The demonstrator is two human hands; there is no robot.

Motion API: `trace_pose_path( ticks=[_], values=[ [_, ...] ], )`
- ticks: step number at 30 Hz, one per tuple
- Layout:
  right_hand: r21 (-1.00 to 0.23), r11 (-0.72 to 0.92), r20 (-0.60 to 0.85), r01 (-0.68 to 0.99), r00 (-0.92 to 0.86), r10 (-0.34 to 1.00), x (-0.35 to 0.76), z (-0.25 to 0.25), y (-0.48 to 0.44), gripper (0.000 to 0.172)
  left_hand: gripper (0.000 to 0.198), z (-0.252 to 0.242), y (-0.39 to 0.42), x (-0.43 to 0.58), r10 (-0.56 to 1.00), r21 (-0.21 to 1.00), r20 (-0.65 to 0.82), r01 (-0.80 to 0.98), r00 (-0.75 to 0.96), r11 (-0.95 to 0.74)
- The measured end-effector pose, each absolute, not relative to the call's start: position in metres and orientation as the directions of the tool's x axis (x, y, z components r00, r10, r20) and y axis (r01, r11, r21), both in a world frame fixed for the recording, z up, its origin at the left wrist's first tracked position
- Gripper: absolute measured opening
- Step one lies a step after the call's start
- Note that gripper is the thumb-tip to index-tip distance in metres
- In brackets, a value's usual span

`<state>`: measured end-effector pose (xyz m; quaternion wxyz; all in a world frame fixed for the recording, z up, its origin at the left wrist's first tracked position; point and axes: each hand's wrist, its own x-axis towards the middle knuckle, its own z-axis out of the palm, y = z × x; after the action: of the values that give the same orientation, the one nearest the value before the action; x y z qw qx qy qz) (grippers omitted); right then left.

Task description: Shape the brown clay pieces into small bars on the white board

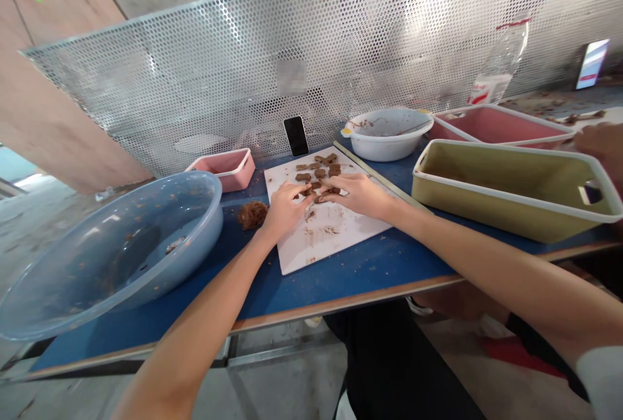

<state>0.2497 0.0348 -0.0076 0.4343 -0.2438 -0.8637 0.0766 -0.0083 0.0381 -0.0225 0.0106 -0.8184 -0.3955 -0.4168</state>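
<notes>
Several brown, lumpy pieces [320, 173] lie in loose rows on the upper part of a white board [311, 248]. My left hand [288, 207] rests at the board's left side, thumb and fingers closed around a brown piece at the lower end of the rows. From the right, my right hand [359, 194] reaches in, its fingers pinched on brown material beside it. The fingertips of both hands nearly meet, and they partly hide what they hold. Dark smears and crumbs mark the board below. A brown fibrous ball [252, 215] sits left of the board.
A large blue basin [195, 238] stands at left, a small pink bin [236, 170] behind it. A phone [296, 135] leans against the perforated metal screen [219, 76]. To the right are a white basin [389, 146], a green bin [496, 193], pink bins [511, 124] and another person's hand [601, 144].
</notes>
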Motion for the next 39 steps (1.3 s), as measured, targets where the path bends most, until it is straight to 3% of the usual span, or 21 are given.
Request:
trace_pose_path(
  ticks=[8, 16, 20, 25, 31, 37, 39],
  values=[
    [-0.330, 0.843, 0.652, 0.424, -0.544, 0.529, 0.2541, -0.0047, 0.0346, 0.039, 0.033, -0.0231, 0.0358, -0.0077, 0.666, 0.319, 0.667, 0.680, 0.334, -0.661],
    [-0.430, 0.790, 0.628, 0.437, -0.484, 0.610, 0.2509, -0.0075, 0.0357, 0.016, 0.034, -0.0237, 0.0363, -0.0082, 0.652, 0.292, 0.661, 0.672, 0.373, -0.681],
    [-0.440, 0.778, 0.612, 0.448, -0.485, 0.625, 0.2511, -0.0064, 0.0350, 0.019, 0.035, -0.0238, 0.0360, -0.0073, 0.646, 0.292, 0.669, 0.668, 0.368, -0.684],
    [-0.419, 0.792, 0.589, 0.444, -0.531, 0.609, 0.2523, -0.0039, 0.0336, 0.038, 0.037, -0.0257, 0.0379, -0.0071, 0.633, 0.294, 0.685, 0.658, 0.361, -0.694],
    [-0.458, 0.763, 0.600, 0.457, -0.474, 0.644, 0.2502, -0.0051, 0.0336, 0.017, 0.036, -0.0252, 0.0380, -0.0083, 0.628, 0.278, 0.678, 0.658, 0.382, -0.700],
    [-0.424, 0.783, 0.568, 0.454, -0.541, 0.621, 0.2524, -0.0017, 0.0306, 0.035, 0.032, -0.0241, 0.0356, -0.0064, 0.620, 0.286, 0.691, 0.647, 0.371, -0.706],
    [-0.433, 0.783, 0.575, 0.447, -0.532, 0.621, 0.2520, -0.0015, 0.0307, 0.031, 0.032, -0.0239, 0.0351, -0.0058, 0.615, 0.279, 0.694, 0.647, 0.375, -0.710]
  ],
)
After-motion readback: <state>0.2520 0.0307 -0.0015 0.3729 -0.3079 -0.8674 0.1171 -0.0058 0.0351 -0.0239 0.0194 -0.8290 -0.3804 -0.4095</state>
